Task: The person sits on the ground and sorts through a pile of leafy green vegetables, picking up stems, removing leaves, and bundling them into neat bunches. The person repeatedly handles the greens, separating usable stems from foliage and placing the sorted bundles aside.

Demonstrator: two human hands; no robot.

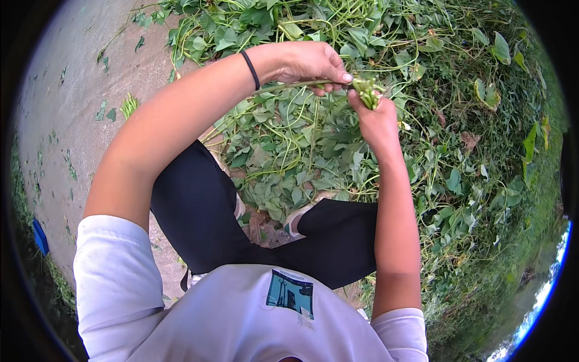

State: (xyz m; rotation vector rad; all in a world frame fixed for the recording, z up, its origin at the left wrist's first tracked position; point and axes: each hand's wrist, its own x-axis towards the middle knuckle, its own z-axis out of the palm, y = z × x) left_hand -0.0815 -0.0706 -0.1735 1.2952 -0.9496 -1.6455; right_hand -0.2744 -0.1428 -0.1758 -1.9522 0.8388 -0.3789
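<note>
In my right hand (379, 123) is a small bundle of green leaf stems (365, 92), its cut ends bunched above the thumb and fingers. My left hand (316, 65) is closed, with thumb and fingertips pinching a long green vine stem (288, 85) right beside the bundle. That stem trails to the left beneath my left wrist. Both hands are held over a spread heap of leafy green vines (301, 136) in front of my feet. The fingers of my right hand are partly hidden behind the bundle.
More leafy vines (241, 27) lie at the far side, and dense greenery (476, 181) covers the right. On the concrete ground (78, 78) at left rest a small bunch of stems (128, 105) and scattered leaves. A blue object (40, 236) stands at the left rim.
</note>
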